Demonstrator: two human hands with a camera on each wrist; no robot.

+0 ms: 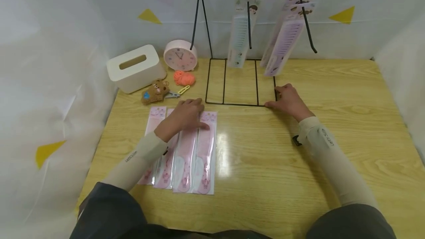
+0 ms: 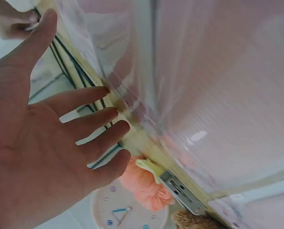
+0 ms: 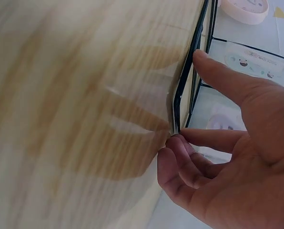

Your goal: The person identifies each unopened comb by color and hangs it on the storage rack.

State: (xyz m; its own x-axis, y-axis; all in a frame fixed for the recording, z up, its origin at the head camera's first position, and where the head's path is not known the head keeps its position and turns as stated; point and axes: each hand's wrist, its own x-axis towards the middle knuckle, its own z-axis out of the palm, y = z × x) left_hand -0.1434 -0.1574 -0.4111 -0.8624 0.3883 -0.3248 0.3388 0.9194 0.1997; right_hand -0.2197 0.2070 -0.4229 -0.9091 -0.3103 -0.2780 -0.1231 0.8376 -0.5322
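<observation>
My left hand [image 1: 186, 115] hovers over a row of several packaged pink combs [image 1: 206, 146] on the table, fingers spread and relaxed, holding nothing. In the left wrist view its palm [image 2: 51, 138] shows beside the clear wrappers. At the front right corner of a black wire display rack [image 1: 232, 104], my right hand [image 1: 290, 102] grips the frame, thumb on the front bar and fingers round the side. Packaged mint combs [image 1: 240, 34] hang on the rack's middle hook, and packaged purple combs [image 1: 287, 41] on its right hook. The left hook [image 1: 196, 17] carries no package.
Left of the rack stand a white tissue box [image 1: 136, 69] and a pink alarm clock [image 1: 180, 55]. In front of them lie orange yarn [image 1: 184, 78], a brown bear plush [image 1: 155, 92] and a yellow clip [image 1: 183, 90]. White sheeting surrounds the wooden table [image 1: 332, 150].
</observation>
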